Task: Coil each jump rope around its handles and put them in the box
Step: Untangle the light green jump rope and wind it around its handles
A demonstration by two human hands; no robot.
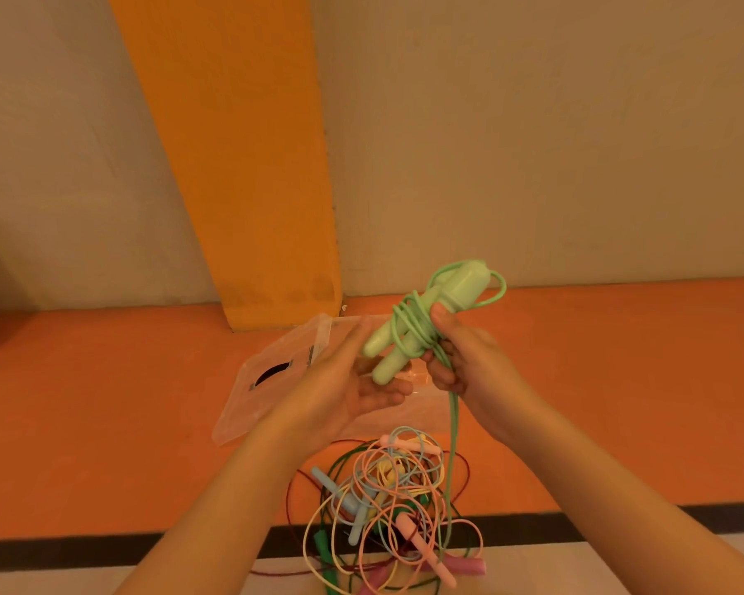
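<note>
So that winding is steadied, the green handles (389,366) are gripped by the right hand (469,363), the left hand (348,389) spread slack beneath.

Beige wall (555,122), orange pillar (237,165), orange floor (104,423), black stripe (82,549), perhaps warm lighting

Worn on the head, wide-angle; looks forward and down, close over the left hand (353,390) and right hand (473,362), onto the orange floor (104,423) and the wall (533,143) just ahead.
</note>
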